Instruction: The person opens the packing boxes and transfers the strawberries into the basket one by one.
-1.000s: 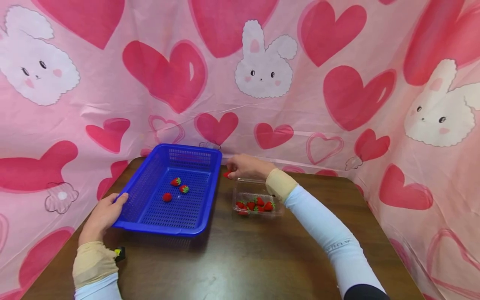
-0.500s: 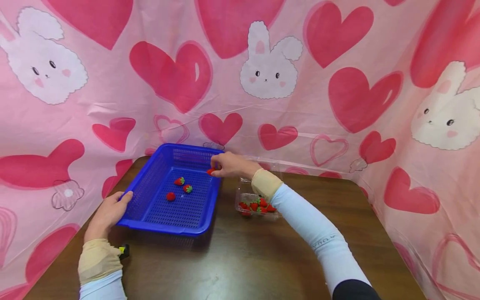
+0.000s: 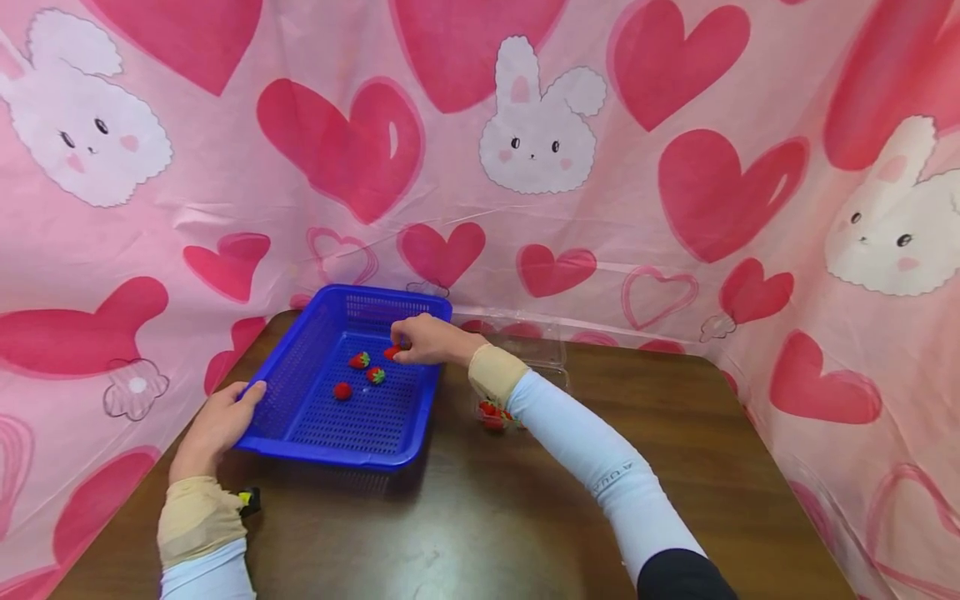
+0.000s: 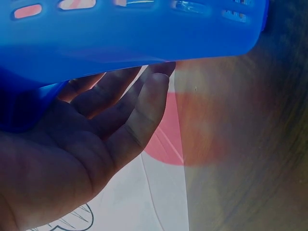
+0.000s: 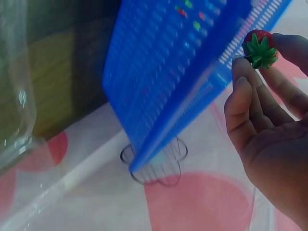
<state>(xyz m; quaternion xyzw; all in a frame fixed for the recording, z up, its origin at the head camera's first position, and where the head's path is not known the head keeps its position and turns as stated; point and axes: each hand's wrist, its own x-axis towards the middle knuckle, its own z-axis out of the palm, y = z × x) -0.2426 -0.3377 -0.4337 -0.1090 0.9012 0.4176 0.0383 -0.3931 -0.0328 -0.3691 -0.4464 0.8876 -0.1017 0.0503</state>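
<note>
The right hand (image 3: 423, 340) reaches over the far right rim of the blue basket (image 3: 300, 377) and pinches a small red strawberry (image 3: 391, 352) between thumb and fingertips (image 5: 240, 65); in the right wrist view its green cap points toward the palm and the other fingers curl loosely behind it. The held strawberry hangs just above the basket floor, near the basket's far right corner. The left hand (image 3: 216, 425) rests on the basket's near left rim with fingers nearly straight, the thumb on the rim's top and the fingertips (image 4: 153, 89) lying under the lip, touching it without curling round it. Inside the basket three more strawberries (image 3: 358, 361) lie close together on the mesh floor, just left of the held one and well away from the left hand. The basket sits at the far left corner of the brown counter (image 3: 480, 508). Right of it, toward the far edge, stands a clear plastic punnet (image 3: 551, 354) with its lid open; the right forearm crosses in front of it and hides most of the red berries (image 3: 491, 412) in it. A small black and yellow object (image 3: 248, 499) lies by the left wrist near the counter's left edge.
</note>
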